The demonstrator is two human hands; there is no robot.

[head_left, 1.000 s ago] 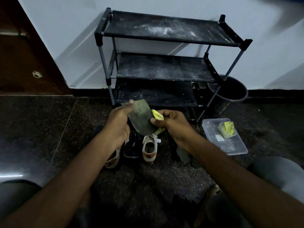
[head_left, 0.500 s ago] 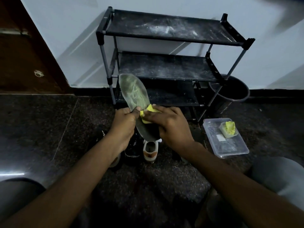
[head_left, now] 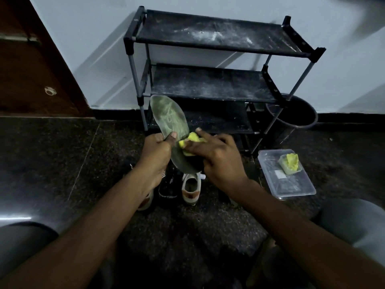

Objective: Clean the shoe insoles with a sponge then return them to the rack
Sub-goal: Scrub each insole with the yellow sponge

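At the centre of the frame a dark grey-green foam insole (head_left: 166,115) is held up off the floor, in front of the lowest shelf of a black three-tier metal shoe rack (head_left: 208,34). Its long axis runs diagonally: the rounded toe end points to the upper left, towards the rack's left post, and the heel end points to the lower right, above the shoes. The streaked face is turned towards the camera. The left hand (head_left: 156,151) grips the insole at its left edge about halfway along, thumb laid on the face and fingers curled behind. The right hand (head_left: 216,159) presses a small yellow sponge (head_left: 192,138) onto the insole's middle with nearly straight fingers, the index finger (head_left: 203,133) stretched out past the sponge. Below the hands, a white shoe with an orange lining (head_left: 190,187) and a black shoe (head_left: 168,184) stand side by side on the dark speckled floor. At the right lies a clear rectangular plastic container (head_left: 295,191) holding a small tub with something yellow (head_left: 289,163). A dark round bucket (head_left: 300,115) stands behind the rack's right legs.
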